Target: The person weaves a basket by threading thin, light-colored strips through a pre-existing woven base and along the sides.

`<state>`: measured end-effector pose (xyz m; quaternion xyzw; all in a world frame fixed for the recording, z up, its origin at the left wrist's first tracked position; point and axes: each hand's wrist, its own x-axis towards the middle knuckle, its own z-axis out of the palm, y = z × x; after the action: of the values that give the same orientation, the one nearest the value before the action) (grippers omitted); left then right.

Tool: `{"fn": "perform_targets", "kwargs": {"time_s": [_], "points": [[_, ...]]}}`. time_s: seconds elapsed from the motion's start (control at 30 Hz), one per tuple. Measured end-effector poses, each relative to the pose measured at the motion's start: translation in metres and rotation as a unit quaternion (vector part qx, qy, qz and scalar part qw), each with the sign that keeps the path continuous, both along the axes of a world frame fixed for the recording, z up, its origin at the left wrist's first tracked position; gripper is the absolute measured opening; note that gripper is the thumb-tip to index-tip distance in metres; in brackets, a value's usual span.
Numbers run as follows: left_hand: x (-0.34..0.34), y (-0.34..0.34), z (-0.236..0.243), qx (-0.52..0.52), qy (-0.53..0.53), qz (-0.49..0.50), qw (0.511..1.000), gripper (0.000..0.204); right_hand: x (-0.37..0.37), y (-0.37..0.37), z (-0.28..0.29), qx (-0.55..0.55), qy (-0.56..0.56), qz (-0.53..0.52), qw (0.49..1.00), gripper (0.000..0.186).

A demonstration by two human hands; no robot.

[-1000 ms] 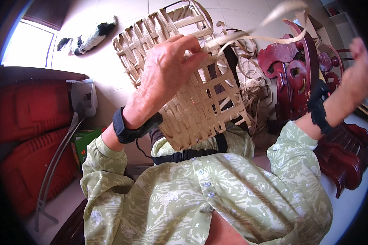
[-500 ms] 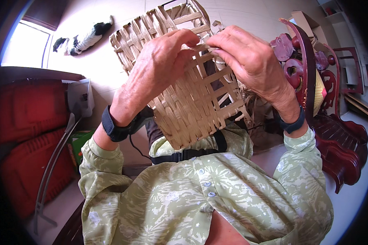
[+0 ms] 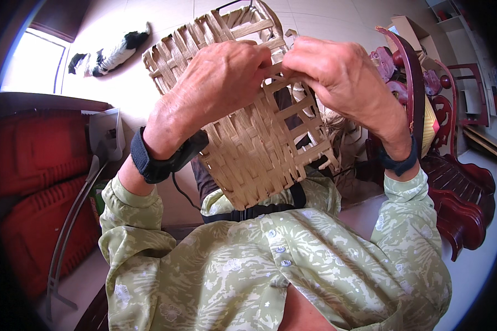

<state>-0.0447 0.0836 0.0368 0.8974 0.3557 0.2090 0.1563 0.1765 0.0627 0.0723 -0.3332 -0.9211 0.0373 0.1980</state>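
Observation:
A partly woven tan basket (image 3: 248,146) of flat plant-like strips rests tilted over my lap. Its left part is densely woven, while the right side is an open lattice with gaps. My left hand (image 3: 218,77) bends over the upper middle of the weave, fingertips closed on a flat strip (image 3: 275,69) near the lattice. Just to its right, my right hand (image 3: 334,66) pinches the same strip between thumb and fingers. The fingertips of both hands nearly meet and partly hide what they grip. A dark band circles each wrist.
Loose strips (image 3: 337,129) hang down at the basket's right. A carved dark-red wooden chair (image 3: 417,83) stands on the right. To the left are red cushions (image 3: 44,154) and a grey curved metal frame (image 3: 74,220). A black-and-white animal (image 3: 113,52) lies on the tiled floor.
My left hand has turned over and its fingers have curled in closer to the right hand. The basket has shifted slightly left and down. My right fingers have tucked inward.

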Motion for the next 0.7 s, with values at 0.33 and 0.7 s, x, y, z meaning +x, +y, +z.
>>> {"fn": "perform_targets", "kwargs": {"time_s": [0.33,0.7], "points": [[-0.005,0.004,0.004,-0.082,-0.021,0.002,0.996,0.027,-0.016,-0.002,0.004,-0.01,-0.121,-0.058,0.991,0.013],[-0.009,0.017,0.0,-0.203,-0.062,-0.018,0.977,0.023,-0.013,0.009,0.004,-0.105,-0.024,-0.078,0.991,0.011]]}}
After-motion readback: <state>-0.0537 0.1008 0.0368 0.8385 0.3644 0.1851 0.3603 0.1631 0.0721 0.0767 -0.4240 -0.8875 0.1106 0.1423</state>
